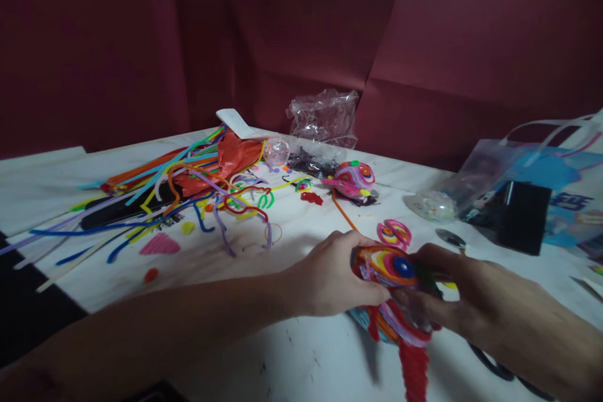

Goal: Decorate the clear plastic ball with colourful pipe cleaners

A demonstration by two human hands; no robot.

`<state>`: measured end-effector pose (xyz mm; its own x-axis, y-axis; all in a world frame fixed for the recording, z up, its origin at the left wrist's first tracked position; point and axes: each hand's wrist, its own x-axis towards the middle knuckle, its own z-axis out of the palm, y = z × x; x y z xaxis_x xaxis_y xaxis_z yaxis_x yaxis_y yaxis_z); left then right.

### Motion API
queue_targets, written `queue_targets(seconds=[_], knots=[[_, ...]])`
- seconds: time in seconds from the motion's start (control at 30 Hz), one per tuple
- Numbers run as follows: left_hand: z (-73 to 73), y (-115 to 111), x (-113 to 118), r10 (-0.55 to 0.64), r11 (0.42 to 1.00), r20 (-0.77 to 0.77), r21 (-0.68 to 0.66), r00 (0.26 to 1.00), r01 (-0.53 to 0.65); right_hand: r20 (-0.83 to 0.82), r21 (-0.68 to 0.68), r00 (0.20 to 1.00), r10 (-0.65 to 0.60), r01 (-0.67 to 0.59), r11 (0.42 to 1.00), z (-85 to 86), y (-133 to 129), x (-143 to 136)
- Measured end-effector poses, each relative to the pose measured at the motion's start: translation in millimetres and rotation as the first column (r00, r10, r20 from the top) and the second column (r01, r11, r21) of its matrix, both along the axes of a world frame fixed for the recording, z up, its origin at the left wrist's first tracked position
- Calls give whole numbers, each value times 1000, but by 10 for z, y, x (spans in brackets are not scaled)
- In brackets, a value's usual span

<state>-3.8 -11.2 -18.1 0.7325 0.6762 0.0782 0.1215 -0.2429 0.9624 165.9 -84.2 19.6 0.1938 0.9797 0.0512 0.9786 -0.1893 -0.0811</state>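
A multicoloured craft figure (393, 323), covered in coiled fuzzy strips with a blue-centred round eye, is held above the white table between both hands. My left hand (336, 273) grips its left side, thumb across the front. On the right side, the fingers of my right hand (447, 286) close on the figure, partly blurred. A red strip (414, 370) hangs from its lower end. Just behind the hands lies a pink coil (394, 233). Farther back sits a second colourful figure (353, 179) with an orange strip (343, 210) near it.
Many coloured pipe cleaners (188, 163) and a red wrapper (238, 154) spread over the left. Clear plastic packaging (325, 116) stands at the back. A black box (522, 217), a roll of tape (451, 238) and a bag (572, 182) are at right.
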Motion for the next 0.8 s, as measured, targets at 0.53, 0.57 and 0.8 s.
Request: queue_targets(seconds=[0.53,0.57,0.8], knots=[[68,-13,-32,-22,1000,-68,13,997,23,-63,-130,998,-9,0,992,-29,-3,51],[83,-19,-33,-2,999,-75,34,997,5,-62,-131,998,-6,-2,991,-27,-9,48],[214,-77,-60,178,847,-118,523,977,-91,-73,-150,997,9,-20,988,15,-38,8]])
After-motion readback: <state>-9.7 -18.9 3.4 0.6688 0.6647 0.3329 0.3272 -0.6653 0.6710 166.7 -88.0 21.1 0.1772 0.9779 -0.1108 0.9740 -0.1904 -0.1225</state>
